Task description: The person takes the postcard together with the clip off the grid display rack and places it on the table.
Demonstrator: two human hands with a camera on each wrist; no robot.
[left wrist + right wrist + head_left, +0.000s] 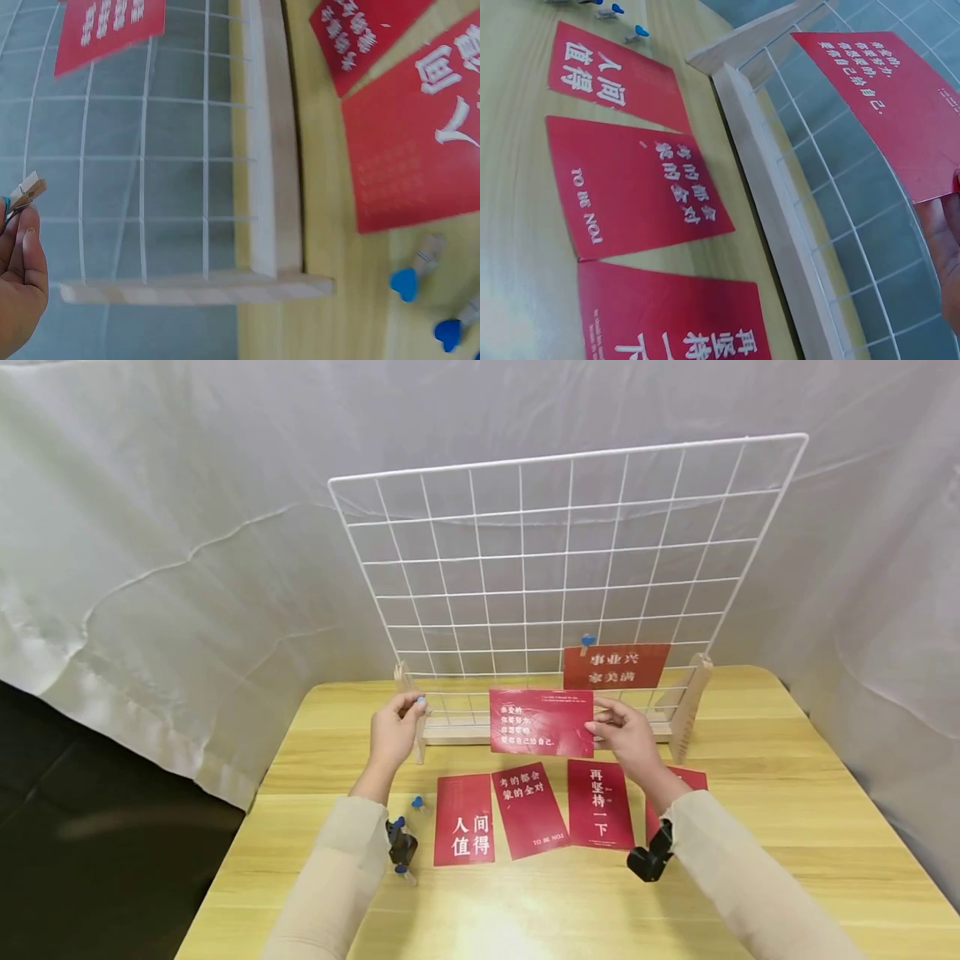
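Observation:
My right hand [626,731] pinches a red card [542,722] by its right edge and holds it up in front of the white wire grid [555,552]; the same red card [900,105] shows in the right wrist view. My left hand [395,727] pinches a small wooden clothespin [420,700] with a blue end, near the grid's left wooden foot; the clothespin [24,193] also appears in the left wrist view. Another red card [615,666] hangs on the grid from a blue-headed pin [588,640].
Several red cards [528,810] with white writing lie in a row on the wooden table [787,827]. Loose blue-tipped clothespins [416,270] lie left of the cards. The grid stands in a wooden base [274,150]. White cloth hangs behind; the table's left edge drops to dark floor.

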